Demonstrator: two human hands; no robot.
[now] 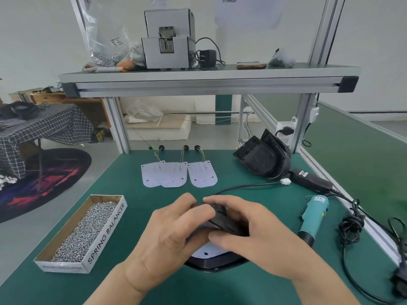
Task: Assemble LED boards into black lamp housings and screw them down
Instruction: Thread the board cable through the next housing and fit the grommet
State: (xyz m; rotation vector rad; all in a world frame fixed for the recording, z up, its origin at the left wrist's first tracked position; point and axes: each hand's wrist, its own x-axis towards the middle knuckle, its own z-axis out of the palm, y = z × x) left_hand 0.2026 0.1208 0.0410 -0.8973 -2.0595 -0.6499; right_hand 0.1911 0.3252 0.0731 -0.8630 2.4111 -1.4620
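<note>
Green bench mat (123, 172) lies under both hands. The left hand (174, 234) and right hand (253, 234) curl their fingers round a black housing (220, 265) near the front edge, with a white LED board (209, 252) showing inside it. Beyond lie three spare boards (178, 175). A screw box (83, 232) sits left, a screwdriver (315, 214) and stacked housings (262, 159) right.

Workshop with white walls (33, 40) and grey floor (103, 155).
A checked-cloth table (50, 126) stands on a dark round rug (44, 179), left of the green counter (132, 190).
</note>
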